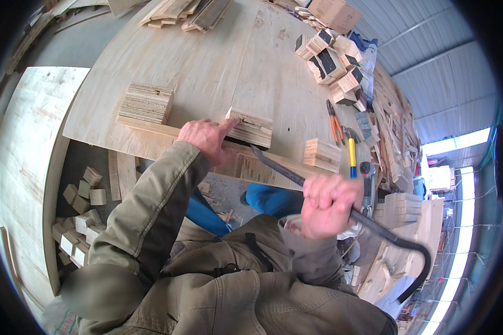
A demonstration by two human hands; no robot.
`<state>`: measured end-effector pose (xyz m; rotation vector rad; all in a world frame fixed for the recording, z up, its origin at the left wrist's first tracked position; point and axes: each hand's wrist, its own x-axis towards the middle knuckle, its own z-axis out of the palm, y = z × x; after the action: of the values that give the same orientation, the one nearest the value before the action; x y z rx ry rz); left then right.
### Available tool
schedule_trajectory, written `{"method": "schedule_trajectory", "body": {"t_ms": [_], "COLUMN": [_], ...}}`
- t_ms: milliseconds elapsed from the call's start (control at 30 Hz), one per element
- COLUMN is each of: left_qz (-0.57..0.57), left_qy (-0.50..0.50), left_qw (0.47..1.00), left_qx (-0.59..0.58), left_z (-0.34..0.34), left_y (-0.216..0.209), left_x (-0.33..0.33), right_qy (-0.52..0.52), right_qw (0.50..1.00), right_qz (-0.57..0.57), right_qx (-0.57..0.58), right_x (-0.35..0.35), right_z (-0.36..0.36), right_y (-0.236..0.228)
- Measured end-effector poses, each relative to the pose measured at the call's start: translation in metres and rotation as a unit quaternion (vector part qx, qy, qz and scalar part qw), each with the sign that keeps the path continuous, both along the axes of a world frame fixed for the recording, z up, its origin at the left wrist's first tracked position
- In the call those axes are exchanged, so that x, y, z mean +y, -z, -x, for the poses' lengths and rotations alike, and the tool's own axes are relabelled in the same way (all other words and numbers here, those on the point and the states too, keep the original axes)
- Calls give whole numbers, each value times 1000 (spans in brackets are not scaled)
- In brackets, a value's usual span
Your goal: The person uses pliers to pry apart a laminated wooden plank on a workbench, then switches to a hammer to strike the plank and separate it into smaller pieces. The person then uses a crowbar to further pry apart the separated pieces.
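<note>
My right hand is closed around a dark metal crowbar with a hooked end curving down at the right. Its other tip reaches the lower front edge of a plywood block at the table's near edge. At the block's left end is my left hand, its index finger laid on the top and its thumb at the front; the remaining fingers are bent. A wooden strip runs along the table edge beneath the blocks. Another layered plywood block sits on the left, and a smaller block on the right.
The wooden table carries boards at the far side and black-faced blocks at the far right. Orange-handled pliers and a hammer with a yellow-and-blue handle lie right. Loose blocks are piled below left, beside a pale panel.
</note>
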<state>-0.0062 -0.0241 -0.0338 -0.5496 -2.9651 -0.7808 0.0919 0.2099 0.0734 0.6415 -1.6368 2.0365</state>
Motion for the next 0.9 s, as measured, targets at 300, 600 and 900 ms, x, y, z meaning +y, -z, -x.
{"method": "schedule_trajectory", "body": {"t_ms": [300,600,900], "left_qz": [18,33,57], "left_qy": [-29,-14,2], "left_qw": [999,999,998], "left_qx": [0,-4,-12], "left_z": [1,-3,-5], "left_y": [-2,-8,-10], "left_x": [5,7,7], "right_qy": [2,14,-54], "right_qw": [977,965,984], "right_qz": [19,14,118], "right_qx": [-212,-260,-119], "right_x": [-10,-7,79], "right_z": [124,157,128], "right_y": [-51,-37,-122]}}
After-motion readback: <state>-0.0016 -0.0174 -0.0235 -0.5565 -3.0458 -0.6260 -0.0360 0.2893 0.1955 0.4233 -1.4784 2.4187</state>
